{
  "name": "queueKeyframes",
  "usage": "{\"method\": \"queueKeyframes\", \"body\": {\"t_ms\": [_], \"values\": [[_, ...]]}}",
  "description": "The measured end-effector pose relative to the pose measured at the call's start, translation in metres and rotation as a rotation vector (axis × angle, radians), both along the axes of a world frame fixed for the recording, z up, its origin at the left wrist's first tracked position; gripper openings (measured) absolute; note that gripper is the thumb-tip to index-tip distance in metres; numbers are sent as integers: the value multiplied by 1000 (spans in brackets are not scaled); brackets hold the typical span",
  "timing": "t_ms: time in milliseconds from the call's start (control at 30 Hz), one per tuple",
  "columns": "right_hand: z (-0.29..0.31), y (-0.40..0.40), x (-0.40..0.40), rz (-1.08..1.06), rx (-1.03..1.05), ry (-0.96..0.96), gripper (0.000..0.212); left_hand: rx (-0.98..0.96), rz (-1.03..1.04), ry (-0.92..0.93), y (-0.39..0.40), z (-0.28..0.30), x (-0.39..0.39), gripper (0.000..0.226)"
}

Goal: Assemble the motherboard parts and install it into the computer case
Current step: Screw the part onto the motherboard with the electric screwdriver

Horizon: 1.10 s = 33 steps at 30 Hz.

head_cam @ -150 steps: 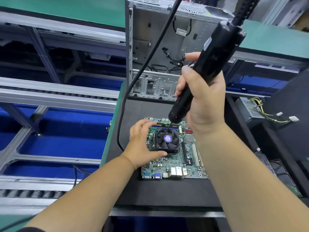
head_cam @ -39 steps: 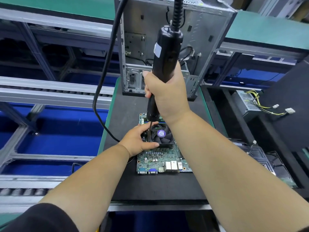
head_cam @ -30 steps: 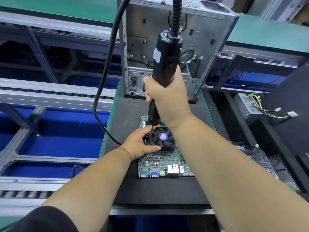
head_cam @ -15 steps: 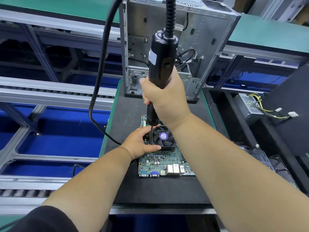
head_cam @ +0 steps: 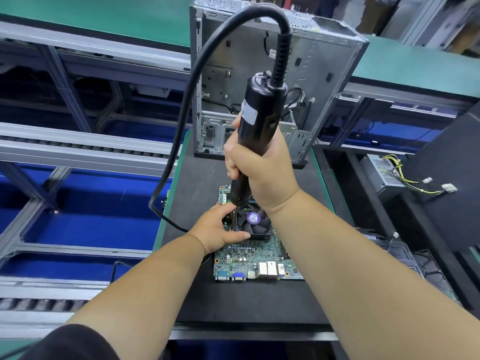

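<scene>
Hands at work on a bench: the right hand [head_cam: 255,168] wraps fully round a black electric screwdriver [head_cam: 255,126], held upright with its bit down at the near-left corner of the cooler fan [head_cam: 255,223]. The left hand [head_cam: 220,231] curls against the fan's left side, thumb along its front edge, bracing it. The fan sits on a green motherboard [head_cam: 253,261], which lies flat on a dark mat [head_cam: 233,302], well short of the open computer case [head_cam: 275,81] standing at the mat's far end. A power supply [head_cam: 384,175] with yellow wires rests on a shelf to the right. The board looks light and stiff but fragile, its face crowded with small parts; it is probably best lifted by its bare edges or by the bolted-down fan, never by the connectors. The screwdriver's thick cord [head_cam: 181,120] loops overhead and may tug at the tool.
</scene>
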State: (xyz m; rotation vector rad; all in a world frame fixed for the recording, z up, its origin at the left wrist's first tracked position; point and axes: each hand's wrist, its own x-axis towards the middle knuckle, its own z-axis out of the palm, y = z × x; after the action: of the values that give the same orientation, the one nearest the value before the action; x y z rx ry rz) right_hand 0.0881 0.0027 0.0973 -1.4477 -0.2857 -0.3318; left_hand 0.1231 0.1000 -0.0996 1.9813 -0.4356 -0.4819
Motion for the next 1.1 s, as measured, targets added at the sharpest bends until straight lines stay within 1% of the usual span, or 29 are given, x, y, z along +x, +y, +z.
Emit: {"method": "queueKeyframes", "body": {"t_ms": [133, 233, 433, 533, 600, 700, 767, 833, 933, 1000, 1033, 1100], "values": [[0, -9, 2, -23, 117, 14, 37, -51, -7, -2, 1, -4, 1, 81], [-2, -17, 5, -76, 186, 47, 30, -76, -13, 21, 0, -6, 0, 83], [-3, -12, 9, -65, 64, 24, 18, -63, -18, 21, 1, -7, 2, 85], [-4, -8, 7, -65, 19, 21, 26, -38, -6, 7, 0, -6, 2, 84], [-5, -3, 6, -64, -4, 28, 30, -32, -10, -24, 0, -6, 1, 79], [-6, 7, 5, -38, -50, -19, 26, 12, 9, -35, 0, -7, 0, 73], [-4, 11, 5, -41, -69, -48, 32, 56, 11, -28, 0, -8, 1, 80], [-4, 12, 5, -53, -70, -51, 32, 79, 1, -17, 1, -6, 0, 87], [-4, 8, 4, -84, -64, -23, 30, 59, -13, -11, 0, 0, -2, 85], [-6, 5, 4, -88, -61, -4, 29, 99, -66, -39, 2, 6, -4, 87], [-6, 4, 3, -90, -55, 2, 28, 138, -100, -65, 5, 9, -5, 93], [-7, 3, 3, -96, -39, 7, 27, 197, -137, -125, 15, 12, -9, 113]]}}
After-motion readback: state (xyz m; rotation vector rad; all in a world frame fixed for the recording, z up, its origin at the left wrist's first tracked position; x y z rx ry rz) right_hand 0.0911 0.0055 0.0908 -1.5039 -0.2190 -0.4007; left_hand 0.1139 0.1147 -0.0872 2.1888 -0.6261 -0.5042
